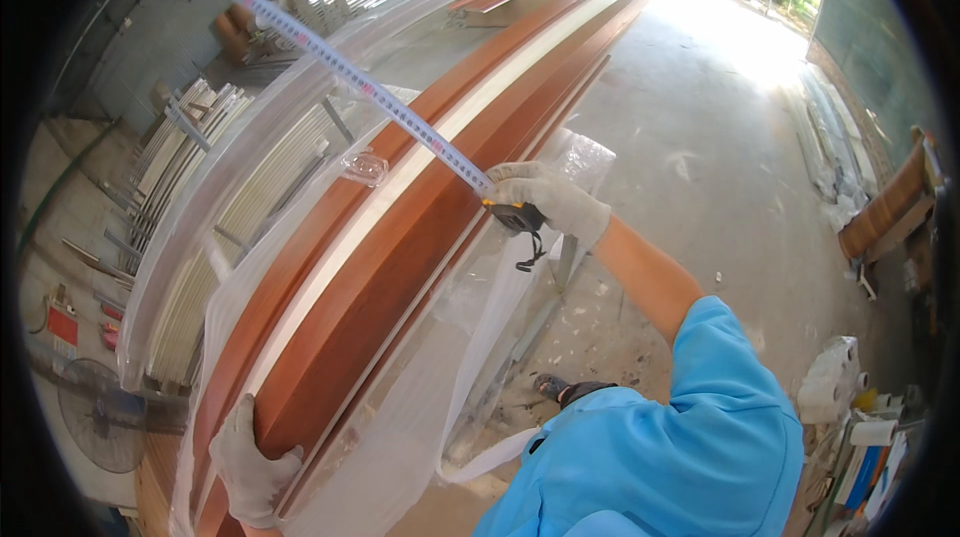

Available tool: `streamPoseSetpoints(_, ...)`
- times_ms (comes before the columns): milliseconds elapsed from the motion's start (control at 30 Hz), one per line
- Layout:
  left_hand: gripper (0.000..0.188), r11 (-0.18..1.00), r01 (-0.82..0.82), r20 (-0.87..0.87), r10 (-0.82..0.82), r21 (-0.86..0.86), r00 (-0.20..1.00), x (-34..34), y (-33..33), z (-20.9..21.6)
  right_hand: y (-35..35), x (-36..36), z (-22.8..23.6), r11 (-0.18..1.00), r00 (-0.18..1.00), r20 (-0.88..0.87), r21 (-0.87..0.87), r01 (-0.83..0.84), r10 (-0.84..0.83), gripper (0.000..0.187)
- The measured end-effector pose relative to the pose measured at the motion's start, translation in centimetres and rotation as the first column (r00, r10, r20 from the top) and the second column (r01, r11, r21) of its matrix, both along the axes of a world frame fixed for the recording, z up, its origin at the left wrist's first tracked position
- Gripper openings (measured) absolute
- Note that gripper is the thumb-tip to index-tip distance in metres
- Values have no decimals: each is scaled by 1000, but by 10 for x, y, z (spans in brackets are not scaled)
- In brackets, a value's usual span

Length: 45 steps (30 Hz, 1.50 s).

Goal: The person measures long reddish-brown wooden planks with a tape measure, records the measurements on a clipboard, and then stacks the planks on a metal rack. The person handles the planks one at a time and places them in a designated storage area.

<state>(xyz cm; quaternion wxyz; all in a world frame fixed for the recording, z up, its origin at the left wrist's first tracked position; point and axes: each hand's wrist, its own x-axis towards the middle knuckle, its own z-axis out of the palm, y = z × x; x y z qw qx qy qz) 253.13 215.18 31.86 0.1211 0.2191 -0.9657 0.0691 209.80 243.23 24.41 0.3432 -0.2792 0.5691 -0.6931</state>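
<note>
right hand (555, 200): gripping tape measure (514, 218) | left hand (248, 467): spread over brown board (360, 347) | plastic wrap (385, 472): around board

Small printed digits and graduation lines run along the pale blade (370, 89) of the tape measure (515, 218), from the right hand (545, 199) toward the far left; most are dark, with red ones at intervals. Any print on the red-and-white card (62, 325) at left is too small to read.

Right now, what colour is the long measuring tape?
The measuring tape is pale bluish-white with dark and red markings, best seen in the head view.
</note>
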Motion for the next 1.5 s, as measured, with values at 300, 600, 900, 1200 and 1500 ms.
streamPoseSetpoints(300, 90, 939, -74, -23, 87, 335, 996, -9, -55, 10, -38, -10, 24, 993, 997, 78, -121, 16, -6, 28)
streamPoseSetpoints(600, 79, 844, -107, 45, 98, 526, 994, -18, -106, -22, -85, -22, 16, 995, 985, 149, -64, -72, 81, 29)
streamPoseSetpoints(900, 29, 976, -186, 267, 151, 113, 952, -16, -133, -52, -109, -52, 26, 955, 955, -123, -94, -282, 269, 29)
streamPoseSetpoints(1200, 56, 806, -496, -472, 592, 324, 654, 105, -76, -65, -137, 23, 66, 759, 702, -289, 293, -582, 650, 30)
streamPoseSetpoints(1500, 39, 390, -854, -530, 832, 345, 166, 374, -127, -114, -209, 212, 83, 408, 517, -119, 769, -492, 848, 40)
